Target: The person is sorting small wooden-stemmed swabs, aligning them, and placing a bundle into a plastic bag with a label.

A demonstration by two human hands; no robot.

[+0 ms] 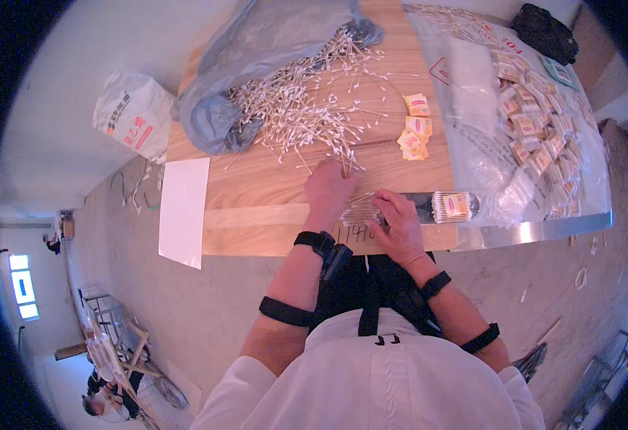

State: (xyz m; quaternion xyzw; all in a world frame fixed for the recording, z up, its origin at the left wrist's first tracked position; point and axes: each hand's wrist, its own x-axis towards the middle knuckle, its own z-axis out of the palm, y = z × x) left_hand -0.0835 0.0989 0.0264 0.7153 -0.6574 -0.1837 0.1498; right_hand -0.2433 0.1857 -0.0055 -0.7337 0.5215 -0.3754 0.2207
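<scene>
A large loose heap of cotton swabs [292, 100] spills from a grey-blue plastic bag [217, 115] across the wooden table [256, 193]. At the heap's near edge, my left hand [330, 192] is closed, fingertips pinched on cotton swabs. My right hand [402, 231] is curled against the right end of a small row of swabs [359, 209] near the table's front edge; its fingers close on them. Just right of it, a dark strip [420, 203] carries a neat bundle of swabs [440, 208] with a yellow-orange card [458, 205] on it.
Yellow-orange cards [415, 129] lie in small stacks beyond my right hand. Farther right, many packed swab bundles [539, 136] pile on clear plastic sheeting [471, 165]. A white sheet [183, 208] lies at the table's left edge, near a white sack [135, 115]. Another person [106, 401] is at lower left.
</scene>
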